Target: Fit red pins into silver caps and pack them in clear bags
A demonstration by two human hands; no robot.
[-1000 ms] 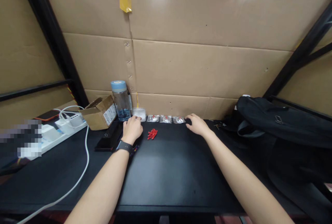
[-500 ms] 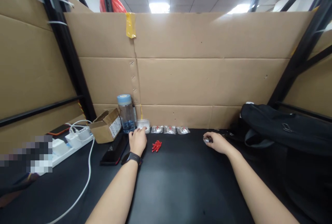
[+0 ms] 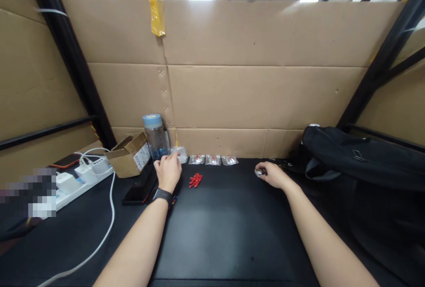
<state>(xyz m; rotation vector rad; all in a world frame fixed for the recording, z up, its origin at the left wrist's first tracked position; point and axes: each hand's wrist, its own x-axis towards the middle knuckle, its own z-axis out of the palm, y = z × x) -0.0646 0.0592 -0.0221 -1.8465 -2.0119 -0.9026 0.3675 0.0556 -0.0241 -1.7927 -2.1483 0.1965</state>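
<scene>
My left hand (image 3: 168,171) is palm down with its fingers apart, just in front of a clear plastic box (image 3: 181,154) with whitish contents. Whether the fingertips touch the box, I cannot tell. To the right of that hand lies a small pile of red plastic pieces (image 3: 195,180). Behind the pile, three clear packets, the left packet (image 3: 197,159), the middle packet (image 3: 213,160) and the right packet (image 3: 229,160), form a row, each with a bit of red inside. My right hand (image 3: 272,175) pinches a small shiny clear packet (image 3: 258,172) over the table's right side.
A blue-lidded bottle (image 3: 155,138), an open cardboard box (image 3: 129,156) and a black case (image 3: 137,189) stand left. Further left is a power strip (image 3: 84,180) with a white cable (image 3: 111,220). A black bag (image 3: 361,158) fills the right. Cardboard (image 3: 232,101) walls the back.
The camera view has shifted slightly. My left hand's fingers have drawn back a little from the plastic box. My right hand stays at the right with the small packet.
</scene>
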